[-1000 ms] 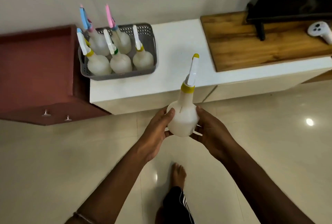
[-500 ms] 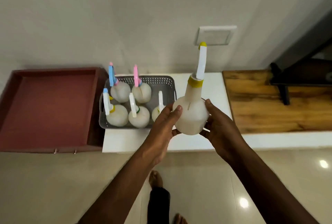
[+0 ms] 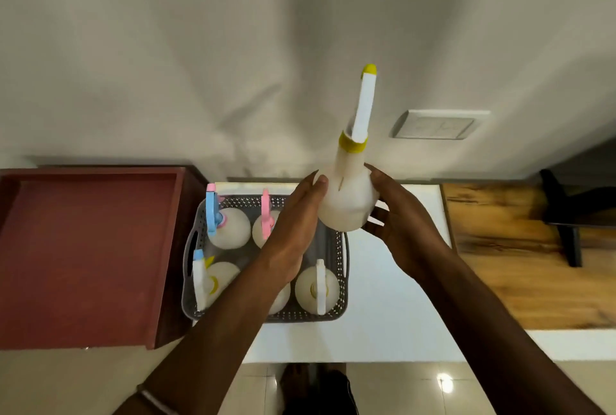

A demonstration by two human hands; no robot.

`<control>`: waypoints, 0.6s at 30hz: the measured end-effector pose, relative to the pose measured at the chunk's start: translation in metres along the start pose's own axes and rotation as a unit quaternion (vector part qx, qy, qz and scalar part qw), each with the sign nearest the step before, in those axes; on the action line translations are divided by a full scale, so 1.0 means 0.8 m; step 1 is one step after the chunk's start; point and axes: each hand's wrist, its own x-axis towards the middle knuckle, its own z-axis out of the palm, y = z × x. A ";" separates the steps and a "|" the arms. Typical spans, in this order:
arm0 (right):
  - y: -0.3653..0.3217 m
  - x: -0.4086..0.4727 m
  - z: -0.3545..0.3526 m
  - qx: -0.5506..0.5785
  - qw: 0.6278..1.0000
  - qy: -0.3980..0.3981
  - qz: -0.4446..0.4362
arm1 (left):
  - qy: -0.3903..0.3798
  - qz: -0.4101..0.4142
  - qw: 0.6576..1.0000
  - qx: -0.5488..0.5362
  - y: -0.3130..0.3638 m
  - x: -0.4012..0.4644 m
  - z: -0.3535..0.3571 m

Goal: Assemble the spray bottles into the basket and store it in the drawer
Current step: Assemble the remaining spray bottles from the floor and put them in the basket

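Note:
I hold a white spray bottle (image 3: 346,194) with a yellow collar and yellow-tipped nozzle upright between both hands, above the back right corner of the grey basket (image 3: 343,268). My left hand (image 3: 293,231) grips its left side and my right hand (image 3: 400,224) cups its right side. Several white spray bottles stand in the basket, with blue (image 3: 211,211), pink (image 3: 265,214) and white (image 3: 320,284) triggers. My left forearm hides part of the basket. The open red drawer (image 3: 83,254) lies to the left of the basket.
The basket stands on a white counter (image 3: 383,331). A wooden board (image 3: 520,264) covers the counter at the right, with a dark stand (image 3: 566,224) on it. A wall switch plate (image 3: 436,124) is behind. My feet show on the tiled floor below.
I have stepped closer and now look down on the basket. Both hands have carried the bottle forward and left, from in front of the counter to above the basket's right side.

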 end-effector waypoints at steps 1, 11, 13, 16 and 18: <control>0.004 0.012 0.000 -0.003 1.000 0.003 0.006 | 0.015 -0.011 1.000 0.003 -0.004 0.012 0.001; 0.077 0.063 -0.003 -0.070 0.994 0.042 0.078 | 0.105 -0.120 0.985 0.065 -0.070 0.073 -0.001; 0.089 0.067 -0.001 -0.074 0.993 0.040 0.082 | 0.122 -0.135 0.979 0.087 -0.080 0.078 -0.003; 0.106 0.073 0.004 -0.090 0.991 0.044 0.093 | 0.139 -0.144 0.972 0.123 -0.093 0.086 -0.008; 0.116 0.075 0.007 -0.110 0.988 0.048 0.100 | 0.139 -0.158 0.969 0.131 -0.101 0.089 -0.010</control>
